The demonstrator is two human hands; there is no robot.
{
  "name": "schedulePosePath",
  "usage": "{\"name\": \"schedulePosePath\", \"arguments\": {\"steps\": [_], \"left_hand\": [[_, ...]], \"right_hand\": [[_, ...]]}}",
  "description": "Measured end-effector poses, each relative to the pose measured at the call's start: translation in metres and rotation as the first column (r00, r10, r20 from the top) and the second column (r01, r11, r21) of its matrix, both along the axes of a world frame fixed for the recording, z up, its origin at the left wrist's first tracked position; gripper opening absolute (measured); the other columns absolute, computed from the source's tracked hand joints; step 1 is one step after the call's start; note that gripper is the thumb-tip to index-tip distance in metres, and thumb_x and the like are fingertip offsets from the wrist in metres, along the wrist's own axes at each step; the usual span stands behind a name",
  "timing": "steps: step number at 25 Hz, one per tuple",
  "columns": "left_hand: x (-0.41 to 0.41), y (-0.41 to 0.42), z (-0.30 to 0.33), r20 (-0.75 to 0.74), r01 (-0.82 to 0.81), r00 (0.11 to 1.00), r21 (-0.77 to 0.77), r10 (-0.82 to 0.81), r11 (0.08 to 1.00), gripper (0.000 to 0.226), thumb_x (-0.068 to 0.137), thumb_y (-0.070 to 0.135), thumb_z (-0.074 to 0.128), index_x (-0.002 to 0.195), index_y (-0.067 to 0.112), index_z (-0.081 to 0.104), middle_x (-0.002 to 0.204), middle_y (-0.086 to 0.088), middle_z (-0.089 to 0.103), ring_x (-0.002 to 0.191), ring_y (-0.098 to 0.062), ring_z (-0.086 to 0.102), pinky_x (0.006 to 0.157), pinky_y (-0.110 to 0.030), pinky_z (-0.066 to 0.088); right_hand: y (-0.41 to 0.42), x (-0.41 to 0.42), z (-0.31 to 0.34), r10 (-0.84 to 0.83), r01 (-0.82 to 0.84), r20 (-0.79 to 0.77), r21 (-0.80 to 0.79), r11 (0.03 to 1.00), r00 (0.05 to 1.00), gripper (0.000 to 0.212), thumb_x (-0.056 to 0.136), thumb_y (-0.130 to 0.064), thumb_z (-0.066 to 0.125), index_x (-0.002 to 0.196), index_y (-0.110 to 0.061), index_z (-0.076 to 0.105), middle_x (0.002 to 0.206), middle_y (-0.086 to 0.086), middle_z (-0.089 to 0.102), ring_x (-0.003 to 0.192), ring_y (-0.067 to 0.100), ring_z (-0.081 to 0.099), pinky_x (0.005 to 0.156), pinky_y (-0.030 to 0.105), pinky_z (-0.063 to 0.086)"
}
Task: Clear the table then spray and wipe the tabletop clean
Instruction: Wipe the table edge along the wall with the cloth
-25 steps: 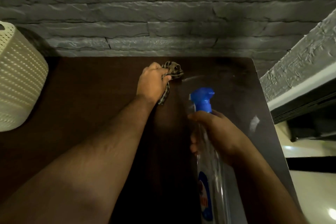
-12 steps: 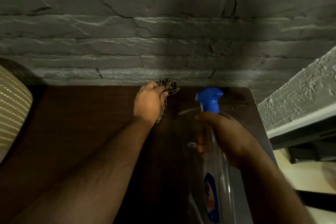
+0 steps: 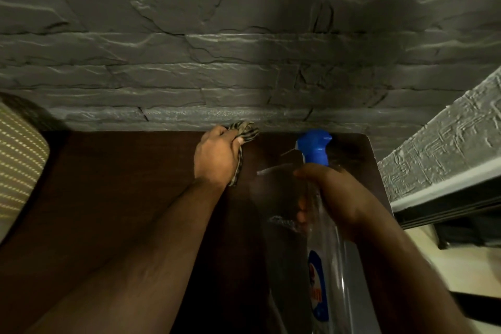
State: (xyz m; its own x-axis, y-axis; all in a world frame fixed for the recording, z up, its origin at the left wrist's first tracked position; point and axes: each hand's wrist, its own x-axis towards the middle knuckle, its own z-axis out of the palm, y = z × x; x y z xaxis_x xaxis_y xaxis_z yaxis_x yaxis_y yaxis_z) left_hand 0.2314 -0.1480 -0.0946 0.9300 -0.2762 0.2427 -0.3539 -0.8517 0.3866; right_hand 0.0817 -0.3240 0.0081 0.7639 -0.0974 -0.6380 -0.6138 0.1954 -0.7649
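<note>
Head view: a dark brown tabletop (image 3: 130,198) runs back to a wall of grey, rough-cut stone blocks (image 3: 244,62). At the right, a paler textured wall (image 3: 444,149) angles in above a white ledge. A cream perforated basket (image 3: 19,171) stands at the left edge of the table.

The left hand (image 3: 217,157) lies at the back edge of the table, fingers clenched round a bunched striped cloth (image 3: 245,131). The cloth pokes out past the fingertips against the foot of the stone wall, and a strip of it trails down beside the thumb side of the hand. The right hand (image 3: 333,198) has its fingers wrapped round the neck of a clear spray bottle (image 3: 333,266), just below its blue trigger head (image 3: 315,145). The bottle stands right of the cloth-holding fingers, apart from them. Pale wet streaks (image 3: 271,171) lie on the wood between the two hands.

Compared with half a second ago, the left hand and cloth have reached further back to the wall, more of the wall fills the view, and both grips are unchanged.
</note>
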Motion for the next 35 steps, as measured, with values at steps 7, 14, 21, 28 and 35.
{"name": "schedulePosePath", "arguments": {"steps": [7, 14, 21, 28, 35], "left_hand": [[-0.003, -0.012, 0.003, -0.068, -0.096, 0.993, 0.034, 0.098, 0.995, 0.027, 0.096, 0.032, 0.049, 0.114, 0.017, 0.063, 0.110, -0.009, 0.058, 0.100, -0.029, 0.054, 0.078, -0.038, 0.046], [-0.065, -0.017, -0.004, -0.045, 0.216, 0.976, 0.048, -0.214, 0.975, 0.023, 0.092, 0.036, 0.049, 0.110, 0.032, 0.063, 0.100, 0.004, 0.053, 0.088, -0.017, 0.050, 0.074, -0.031, 0.046], [-0.020, -0.076, 0.008, -0.128, 0.080, 0.989, 0.076, -0.070, 0.994, 0.019, 0.091, 0.030, 0.055, 0.104, 0.023, 0.066, 0.103, -0.002, 0.056, 0.096, -0.022, 0.051, 0.079, -0.034, 0.044], [0.000, -0.025, 0.001, -0.041, 0.099, 0.994, 0.051, -0.097, 0.994, 0.020, 0.090, 0.024, 0.060, 0.106, 0.019, 0.070, 0.101, -0.003, 0.060, 0.093, -0.026, 0.055, 0.081, -0.036, 0.048], [0.000, -0.010, -0.003, 0.007, 0.116, 0.993, 0.130, -0.118, 0.985, 0.023, 0.090, 0.025, 0.060, 0.111, 0.021, 0.069, 0.107, -0.002, 0.061, 0.096, -0.027, 0.055, 0.082, -0.038, 0.046]], "right_hand": [[-0.004, -0.025, -0.005, 0.061, -0.060, -0.051, 0.012, 0.998, 0.997, 0.032, 0.084, -0.029, 0.061, 0.108, -0.009, 0.052, 0.062, 0.010, 0.063, 0.054, 0.026, 0.062, 0.055, 0.035, 0.051], [-0.001, -0.034, -0.004, 0.080, -0.084, 0.040, 0.101, 0.991, 0.996, 0.022, 0.085, -0.025, 0.060, 0.104, -0.014, 0.054, 0.059, 0.009, 0.061, 0.052, 0.025, 0.059, 0.050, 0.033, 0.050], [-0.019, -0.048, -0.008, 0.044, -0.053, 0.071, 0.127, 0.991, 0.996, 0.034, 0.082, -0.029, 0.065, 0.108, -0.014, 0.049, 0.061, 0.011, 0.062, 0.053, 0.028, 0.059, 0.051, 0.035, 0.050], [-0.015, -0.056, -0.011, 0.050, -0.065, 0.086, 0.176, 0.982, 0.995, 0.035, 0.082, -0.024, 0.064, 0.110, -0.012, 0.048, 0.059, 0.012, 0.059, 0.049, 0.026, 0.057, 0.048, 0.031, 0.048], [-0.021, -0.062, -0.013, 0.026, -0.033, 0.041, 0.193, 0.981, 0.999, 0.030, 0.083, -0.018, 0.064, 0.108, -0.010, 0.048, 0.058, 0.014, 0.055, 0.047, 0.026, 0.054, 0.047, 0.032, 0.048]]}}
